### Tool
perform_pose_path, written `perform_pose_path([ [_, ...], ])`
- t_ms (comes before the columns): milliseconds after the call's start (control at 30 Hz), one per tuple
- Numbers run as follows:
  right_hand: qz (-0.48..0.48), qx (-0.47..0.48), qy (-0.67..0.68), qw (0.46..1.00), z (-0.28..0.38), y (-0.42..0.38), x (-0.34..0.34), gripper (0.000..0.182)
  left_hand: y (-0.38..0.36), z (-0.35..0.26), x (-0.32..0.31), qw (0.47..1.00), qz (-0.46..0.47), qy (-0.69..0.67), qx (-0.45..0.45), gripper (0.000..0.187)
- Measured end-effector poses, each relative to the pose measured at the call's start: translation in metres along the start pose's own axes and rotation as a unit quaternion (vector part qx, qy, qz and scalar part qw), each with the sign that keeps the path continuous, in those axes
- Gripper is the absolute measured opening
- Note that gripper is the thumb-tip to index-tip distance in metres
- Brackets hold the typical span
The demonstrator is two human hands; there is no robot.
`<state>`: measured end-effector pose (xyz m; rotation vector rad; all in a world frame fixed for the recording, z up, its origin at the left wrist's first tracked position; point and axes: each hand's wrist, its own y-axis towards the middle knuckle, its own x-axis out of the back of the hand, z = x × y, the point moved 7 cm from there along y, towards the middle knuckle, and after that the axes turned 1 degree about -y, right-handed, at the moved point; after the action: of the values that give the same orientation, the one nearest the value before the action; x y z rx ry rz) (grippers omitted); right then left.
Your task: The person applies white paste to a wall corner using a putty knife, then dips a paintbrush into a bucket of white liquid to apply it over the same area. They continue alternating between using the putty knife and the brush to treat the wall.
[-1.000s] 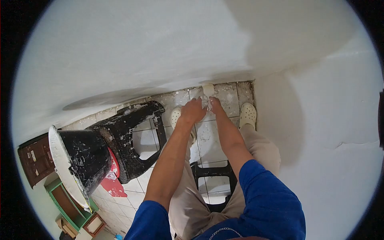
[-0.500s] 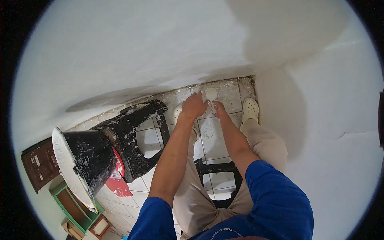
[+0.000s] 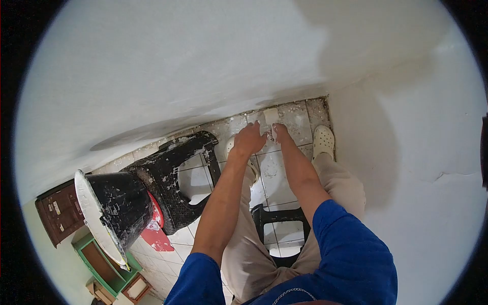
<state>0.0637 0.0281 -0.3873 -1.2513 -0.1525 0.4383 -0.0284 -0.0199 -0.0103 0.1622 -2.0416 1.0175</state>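
Observation:
Low at the foot of the wall (image 3: 203, 56), my right hand (image 3: 279, 133) is closed around a scraper. The scraper (image 3: 271, 116) shows a pale, flat blade, close to the wall's bottom edge; its handle is mostly hidden by the fingers. Just to the left, my left hand (image 3: 249, 139) hangs over the floor tiles with its fingers apart, and I see nothing in it. White smears mark the fingers of both hands.
A black bucket (image 3: 119, 203) with a white-coated rim stands on a black plastic stool (image 3: 173, 188) at left, a red piece (image 3: 156, 236) beside it. Another black stool (image 3: 282, 215) is between my legs. White splatters dot the tiles (image 3: 292, 119). A side wall (image 3: 432, 132) rises at right.
The scraper and my right hand have moved slightly toward the wall's base. My left hand stays beside it. The whole view has shifted a little.

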Motion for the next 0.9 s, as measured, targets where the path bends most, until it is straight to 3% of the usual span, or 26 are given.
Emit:
perform_pose_path([
  [33,-0.033,0.019,-0.034,0.999,0.006,0.000,0.005,0.010,-0.001,-0.002,0.003,1.000,0.005,0.000,0.004,0.054],
  [133,0.019,0.062,0.048,0.997,0.029,-0.050,0.006,0.012,-0.001,-0.001,0.003,1.000,0.015,-0.007,0.006,0.054],
  [233,-0.049,-0.004,-0.015,0.999,0.053,-0.109,0.004,0.011,0.001,0.003,0.001,1.000,0.014,-0.008,0.007,0.055],
  [367,0.007,0.037,-0.085,0.996,0.049,-0.074,0.004,0.034,0.000,0.005,0.000,1.000,0.017,-0.005,0.002,0.055],
  [433,0.061,0.077,-0.059,0.993,0.046,-0.058,0.001,0.027,0.000,0.009,-0.001,1.000,-0.004,-0.014,-0.007,0.054],
  [567,0.038,0.129,0.014,0.991,0.050,-0.048,0.002,0.014,0.002,0.018,-0.003,1.000,0.004,-0.018,-0.010,0.054],
  [733,-0.059,0.218,-0.008,0.974,0.069,-0.097,-0.013,0.021,0.003,0.018,-0.003,1.000,-0.020,-0.003,-0.013,0.054],
  [900,-0.062,0.250,0.037,0.966,0.082,-0.163,-0.014,0.023,-0.002,0.004,0.008,1.000,-0.005,-0.019,-0.014,0.052],
])
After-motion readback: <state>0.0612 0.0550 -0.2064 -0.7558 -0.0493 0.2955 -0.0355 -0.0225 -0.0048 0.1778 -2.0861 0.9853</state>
